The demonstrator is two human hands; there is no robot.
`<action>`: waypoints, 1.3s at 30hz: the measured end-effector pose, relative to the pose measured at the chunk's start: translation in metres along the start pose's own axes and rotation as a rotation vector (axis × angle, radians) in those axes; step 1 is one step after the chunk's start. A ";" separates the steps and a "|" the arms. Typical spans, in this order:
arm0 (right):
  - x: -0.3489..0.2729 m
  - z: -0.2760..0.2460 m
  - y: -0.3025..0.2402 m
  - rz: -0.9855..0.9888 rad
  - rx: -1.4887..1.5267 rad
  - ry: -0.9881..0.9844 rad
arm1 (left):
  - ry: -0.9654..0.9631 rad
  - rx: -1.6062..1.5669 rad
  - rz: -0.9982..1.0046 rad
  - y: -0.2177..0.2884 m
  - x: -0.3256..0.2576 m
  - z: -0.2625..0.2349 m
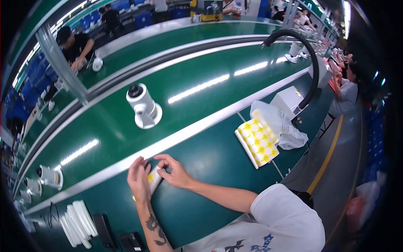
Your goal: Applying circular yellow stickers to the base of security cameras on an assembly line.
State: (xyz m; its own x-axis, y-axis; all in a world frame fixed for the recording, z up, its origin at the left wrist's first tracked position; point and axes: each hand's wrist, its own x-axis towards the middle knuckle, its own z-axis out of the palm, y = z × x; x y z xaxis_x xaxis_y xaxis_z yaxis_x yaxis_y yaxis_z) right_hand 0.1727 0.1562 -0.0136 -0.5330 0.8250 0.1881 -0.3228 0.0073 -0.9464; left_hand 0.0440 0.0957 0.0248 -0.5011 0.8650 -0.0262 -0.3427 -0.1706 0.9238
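Yellow labels (258, 145) and a bag (290, 133), contents unclear, lie by the surface's (210, 168) right edge; my left hand (138, 178) and right hand (178, 174) curl at a white piece (155, 179), grip unclear.

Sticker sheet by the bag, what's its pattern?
The sheet has yellow round spots on white; head view shows it best.

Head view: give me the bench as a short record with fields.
Left hand: beside white strip, grip unclear
Right hand: at the strip's upper end, grip unclear
Bench right: curled white sheet with yellow round labels, next to plastic bag
Green belt: white device standing on round base
Lower left: white tubes, black box
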 end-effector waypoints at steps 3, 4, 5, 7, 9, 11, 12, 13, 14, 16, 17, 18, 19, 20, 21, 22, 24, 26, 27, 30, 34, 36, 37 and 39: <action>0.009 -0.015 0.002 -0.001 0.134 0.092 | -0.106 -0.047 -0.050 0.001 0.007 0.026; 0.013 -0.019 0.001 -0.031 0.113 0.117 | -0.132 -0.061 -0.070 0.005 0.010 0.035; 0.017 -0.024 0.001 -0.045 0.109 0.108 | -0.167 -0.014 -0.074 0.005 0.015 0.039; 0.025 -0.034 -0.002 -0.011 0.181 0.156 | -0.254 0.203 -0.140 0.010 0.017 0.036; 0.038 -0.037 -0.004 -0.008 0.213 0.198 | -0.329 0.353 -0.186 0.006 0.018 0.026; 0.049 -0.045 -0.005 0.025 0.279 0.301 | -0.367 0.237 -0.357 -0.002 0.021 0.018; 0.051 -0.049 -0.005 0.051 0.289 0.304 | -0.391 0.157 -0.414 0.000 0.017 0.027; 0.052 -0.051 -0.003 0.033 0.282 0.320 | -0.394 0.083 -0.456 -0.002 0.014 0.036; 0.053 -0.049 0.001 0.026 0.281 0.320 | -0.378 0.032 -0.483 -0.007 0.016 0.036; 0.052 -0.040 0.000 -0.042 0.257 0.359 | -0.360 -0.073 -0.482 -0.019 0.015 0.035; 0.048 -0.034 -0.004 -0.015 0.306 0.389 | -0.380 -0.093 -0.433 -0.023 0.015 0.034; 0.042 -0.035 -0.015 0.091 0.397 0.308 | -0.378 -0.181 -0.450 -0.023 0.016 0.039; 0.037 -0.037 -0.022 0.199 0.489 0.223 | -0.373 -0.267 -0.468 -0.022 0.016 0.043; 0.035 -0.040 -0.020 0.286 0.548 0.108 | -0.342 -0.240 -0.453 -0.026 0.015 0.046; 0.033 -0.041 -0.020 0.370 0.608 -0.006 | -0.355 -0.239 -0.464 -0.029 0.015 0.044; 0.033 -0.032 -0.019 0.324 0.551 -0.005 | -0.286 -0.263 -0.488 -0.033 0.015 0.041; 0.034 -0.030 -0.019 0.310 0.503 -0.006 | -0.204 -0.240 -0.495 -0.034 0.017 0.041; 0.034 -0.032 -0.021 0.313 0.497 -0.011 | -0.228 -0.280 -0.481 -0.037 0.016 0.042; 0.034 -0.036 -0.022 0.358 0.458 -0.039 | -0.253 -0.321 -0.460 -0.038 0.017 0.042; 0.030 -0.035 -0.019 0.390 0.406 -0.041 | -0.406 -0.251 -0.429 -0.052 0.022 0.026; 0.026 -0.033 -0.027 0.389 0.408 0.031 | -0.331 -0.143 -0.387 -0.055 0.022 0.029; 0.027 -0.034 -0.027 0.397 0.394 0.032 | -0.299 -0.152 -0.423 -0.047 0.019 0.036; 0.027 -0.035 -0.028 0.403 0.381 0.031 | -0.299 -0.153 -0.424 -0.047 0.019 0.036; 0.028 -0.036 -0.027 0.416 0.372 0.025 | -0.291 -0.152 -0.446 -0.047 0.021 0.034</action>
State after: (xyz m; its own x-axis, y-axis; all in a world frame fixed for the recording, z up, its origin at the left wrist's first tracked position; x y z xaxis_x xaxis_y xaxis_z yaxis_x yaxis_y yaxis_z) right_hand 0.1946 0.1989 0.0075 -0.6570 0.7291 -0.1918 -0.3463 -0.5179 -0.7822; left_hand 0.0769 0.1376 -0.0065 -0.0485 0.9601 -0.2754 -0.5931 0.1942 0.7814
